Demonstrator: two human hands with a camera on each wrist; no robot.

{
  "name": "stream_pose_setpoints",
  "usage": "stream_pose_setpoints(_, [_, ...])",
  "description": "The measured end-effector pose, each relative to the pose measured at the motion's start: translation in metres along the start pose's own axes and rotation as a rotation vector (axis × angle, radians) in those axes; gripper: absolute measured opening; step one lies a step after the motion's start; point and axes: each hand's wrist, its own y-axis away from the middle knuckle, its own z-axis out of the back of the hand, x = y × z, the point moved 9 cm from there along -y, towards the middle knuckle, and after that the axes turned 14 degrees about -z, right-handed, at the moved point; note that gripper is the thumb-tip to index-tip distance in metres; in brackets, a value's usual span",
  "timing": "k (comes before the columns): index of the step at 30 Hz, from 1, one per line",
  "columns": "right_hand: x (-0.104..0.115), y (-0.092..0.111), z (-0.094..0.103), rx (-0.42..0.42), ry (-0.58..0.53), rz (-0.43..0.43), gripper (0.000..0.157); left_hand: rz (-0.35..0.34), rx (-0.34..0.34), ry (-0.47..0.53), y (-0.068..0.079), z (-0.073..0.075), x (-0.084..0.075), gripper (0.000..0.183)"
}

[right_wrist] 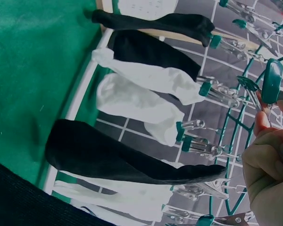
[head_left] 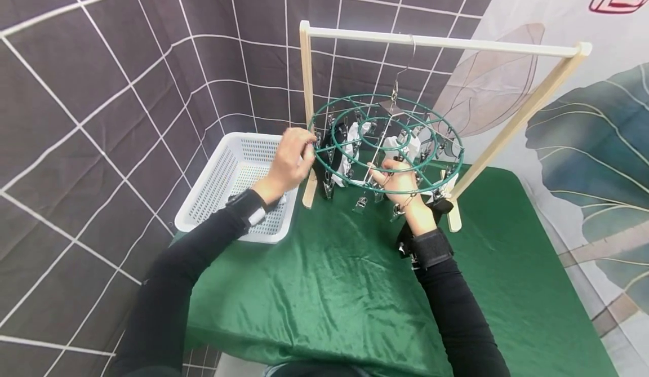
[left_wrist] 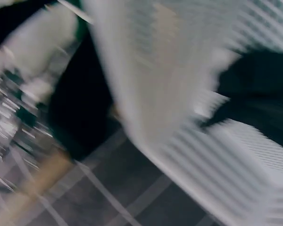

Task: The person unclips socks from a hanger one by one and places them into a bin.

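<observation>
Under the green round hanger [head_left: 350,177], my right hand [head_left: 400,182] pinches a metal clip [right_wrist: 272,82] whose green tips stand apart with nothing between them. My left hand [head_left: 291,160] is at the hanger's left rim, over the basket's edge, with fingers bent and no thing seen in them; the left wrist view is blurred. Several black socks [right_wrist: 122,150] and white socks [right_wrist: 137,101] hang from other clips [right_wrist: 198,145] beside my right hand. A dark cloth piece [left_wrist: 259,89] lies in the white basket [head_left: 203,196].
A wooden stand with a white bar [head_left: 456,41] carries the hanger by its hook. Its right post [head_left: 522,123] stands beyond my right hand. Green cloth [head_left: 324,287] covers the table, and a dark tiled-pattern curtain [head_left: 101,84] closes off the left and back.
</observation>
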Motion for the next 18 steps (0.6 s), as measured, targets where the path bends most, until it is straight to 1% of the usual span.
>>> stream_pose_setpoints(2, [0.000,0.000,0.000,0.005,0.005,-0.001,0.033,-0.077,0.013,0.065,-0.012,-0.011,-0.024,0.016])
stream_pose_setpoints(4, [0.000,0.000,0.000,0.007,0.013,0.002,0.033,-0.125,0.067,0.100,-0.021,-0.023,-0.045,0.015])
stream_pose_setpoints(5, [0.001,0.000,0.001,0.007,0.015,0.008,0.033,-0.142,0.105,0.103,-0.024,-0.029,-0.054,0.015])
stream_pose_setpoints(7, [0.003,-0.001,0.001,0.007,0.022,0.021,0.034,-0.173,0.182,0.078,-0.028,-0.041,-0.070,0.018])
stream_pose_setpoints(9, [0.004,-0.002,0.001,0.006,0.021,0.031,0.034,-0.195,0.245,0.024,-0.030,-0.049,-0.081,0.024])
stream_pose_setpoints(12, [0.005,-0.002,0.001,-0.003,0.009,0.032,0.034,-0.207,0.295,-0.046,-0.032,-0.056,-0.089,0.029])
stream_pose_setpoints(14, [0.003,-0.001,0.001,-0.015,-0.008,0.014,0.038,-0.196,0.314,-0.077,-0.032,-0.059,-0.089,0.027])
stream_pose_setpoints(18, [-0.003,0.010,0.006,-0.048,-0.045,-0.058,0.044,-0.179,0.334,-0.103,-0.030,-0.063,-0.085,0.025])
